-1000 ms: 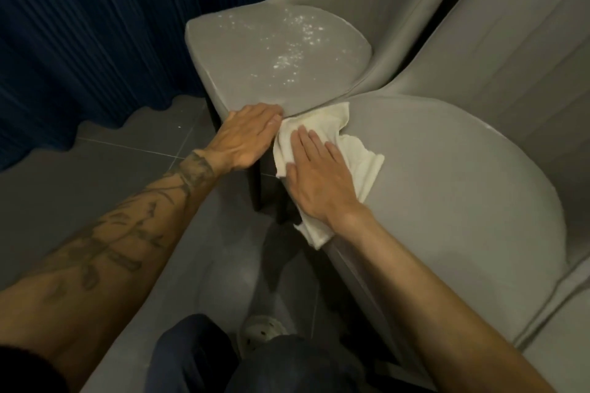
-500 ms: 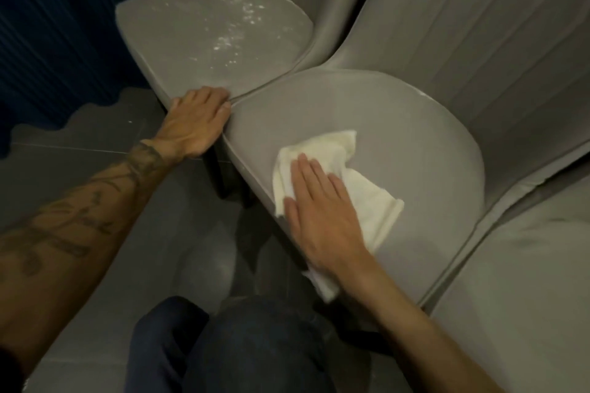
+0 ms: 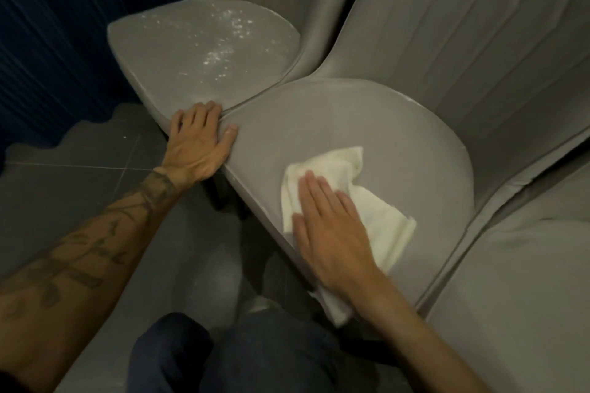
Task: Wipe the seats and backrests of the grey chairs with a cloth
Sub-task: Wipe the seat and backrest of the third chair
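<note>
Since a second ago the cloth (image 3: pixel 380 220) and the right hand (image 3: pixel 329 233) have slid away from the left hand (image 3: pixel 199 140), out of the corner where two seats meet and rightward along the near part of the middle seat (image 3: pixel 367 118); the left hand has stayed at that corner.

Now the cream cloth lies crumpled on the middle seat, close to its near-left rim and directly under the right hand; it spreads out past the fingertips on the far side and to the right of the palm, and one tail hangs over the seat's near edge beside the wrist.

The right hand lies flat, palm down, fingers straight and close together, pressing the cloth onto the seat; the thumb runs along the cloth's left edge; nothing is clenched.

The left hand rests released on the near edge of the left seat (image 3: pixel 204 51), fingers spread, thumb touching the middle seat's rim; it grasps nothing.

Pale glinting specks cover the left seat; whether they are wet or dry I cannot tell.

The palm hides part of the cloth; the ribbed backrest (image 3: pixel 463 41) and a third chair (image 3: pixel 526 281) at the right are cut off by the frame; the space under the seats is too dark to make out; dark trousers (image 3: pixel 223 354) fill the near edge above grey floor (image 3: pixel 79 169), with a blue curtain (image 3: pixel 48 25) at far left.
</note>
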A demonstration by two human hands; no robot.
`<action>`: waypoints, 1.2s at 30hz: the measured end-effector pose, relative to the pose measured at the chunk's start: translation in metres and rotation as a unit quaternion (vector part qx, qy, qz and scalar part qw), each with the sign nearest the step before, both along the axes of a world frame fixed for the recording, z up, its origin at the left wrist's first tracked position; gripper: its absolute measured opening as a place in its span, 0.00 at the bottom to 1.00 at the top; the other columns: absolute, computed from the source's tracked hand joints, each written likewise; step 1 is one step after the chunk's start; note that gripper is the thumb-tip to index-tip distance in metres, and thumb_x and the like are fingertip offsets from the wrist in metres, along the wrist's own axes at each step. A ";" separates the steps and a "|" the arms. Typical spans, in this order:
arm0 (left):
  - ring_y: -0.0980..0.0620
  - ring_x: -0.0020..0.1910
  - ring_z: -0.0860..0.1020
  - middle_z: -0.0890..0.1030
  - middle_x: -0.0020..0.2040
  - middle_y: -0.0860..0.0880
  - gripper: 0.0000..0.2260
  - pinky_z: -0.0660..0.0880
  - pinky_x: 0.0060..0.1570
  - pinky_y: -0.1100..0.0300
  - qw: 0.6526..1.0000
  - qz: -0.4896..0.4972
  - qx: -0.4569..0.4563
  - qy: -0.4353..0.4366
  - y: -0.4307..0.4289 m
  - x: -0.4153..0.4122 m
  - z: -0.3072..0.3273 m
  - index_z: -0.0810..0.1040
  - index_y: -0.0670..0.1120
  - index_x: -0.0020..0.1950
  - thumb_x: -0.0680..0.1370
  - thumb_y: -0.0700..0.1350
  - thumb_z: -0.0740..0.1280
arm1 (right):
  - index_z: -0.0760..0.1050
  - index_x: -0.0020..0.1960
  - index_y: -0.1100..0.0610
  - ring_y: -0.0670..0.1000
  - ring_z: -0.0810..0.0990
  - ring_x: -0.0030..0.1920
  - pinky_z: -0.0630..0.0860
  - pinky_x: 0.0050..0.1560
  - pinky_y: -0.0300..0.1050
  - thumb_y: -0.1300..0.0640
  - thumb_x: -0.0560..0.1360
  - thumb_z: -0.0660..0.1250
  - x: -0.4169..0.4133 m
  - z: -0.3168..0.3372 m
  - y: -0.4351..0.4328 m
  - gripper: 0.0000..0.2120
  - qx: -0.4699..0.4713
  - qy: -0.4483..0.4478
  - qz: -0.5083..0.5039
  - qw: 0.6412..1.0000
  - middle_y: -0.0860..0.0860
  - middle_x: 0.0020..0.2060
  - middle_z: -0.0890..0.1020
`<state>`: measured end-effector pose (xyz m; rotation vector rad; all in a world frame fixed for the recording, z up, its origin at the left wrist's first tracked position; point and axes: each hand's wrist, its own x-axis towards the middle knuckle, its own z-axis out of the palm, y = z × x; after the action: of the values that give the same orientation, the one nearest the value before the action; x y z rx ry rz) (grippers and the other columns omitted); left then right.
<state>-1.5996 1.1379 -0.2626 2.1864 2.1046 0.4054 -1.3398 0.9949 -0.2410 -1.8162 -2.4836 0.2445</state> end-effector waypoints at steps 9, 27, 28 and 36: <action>0.35 0.62 0.73 0.76 0.62 0.37 0.23 0.67 0.65 0.40 0.998 0.024 0.052 -0.008 0.032 0.032 0.013 0.75 0.41 0.63 0.83 0.58 0.52 | 0.52 0.83 0.62 0.58 0.53 0.83 0.47 0.83 0.52 0.49 0.86 0.52 0.122 -0.004 0.045 0.30 -0.005 0.006 -0.249 0.969 0.60 0.82 0.56; 0.38 0.49 0.72 0.75 0.53 0.38 0.20 0.67 0.48 0.43 0.984 -0.128 0.110 0.064 0.129 0.100 0.005 0.77 0.42 0.57 0.82 0.57 0.56 | 0.68 0.71 0.63 0.62 0.75 0.63 0.69 0.66 0.56 0.52 0.83 0.56 0.125 -0.002 0.162 0.22 0.061 0.035 -0.496 0.865 0.61 0.65 0.76; 0.37 0.49 0.72 0.75 0.54 0.38 0.20 0.67 0.48 0.43 0.984 -0.128 0.113 0.060 0.130 0.100 0.005 0.77 0.42 0.57 0.82 0.57 0.56 | 0.66 0.73 0.63 0.61 0.74 0.65 0.68 0.67 0.55 0.51 0.83 0.55 0.120 0.000 0.178 0.23 0.052 0.022 -0.496 0.867 0.60 0.66 0.75; 0.37 0.51 0.73 0.75 0.54 0.38 0.20 0.68 0.50 0.41 0.986 -0.127 0.104 0.038 0.126 0.100 0.007 0.77 0.42 0.58 0.82 0.56 0.56 | 0.67 0.74 0.64 0.62 0.73 0.68 0.67 0.69 0.55 0.51 0.82 0.57 0.110 0.001 0.195 0.25 0.068 0.024 -0.518 0.852 0.61 0.68 0.75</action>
<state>-1.5001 1.2638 -0.2557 2.5855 1.8565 0.5480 -1.2293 1.1903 -0.2400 -2.6668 -1.1234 0.0376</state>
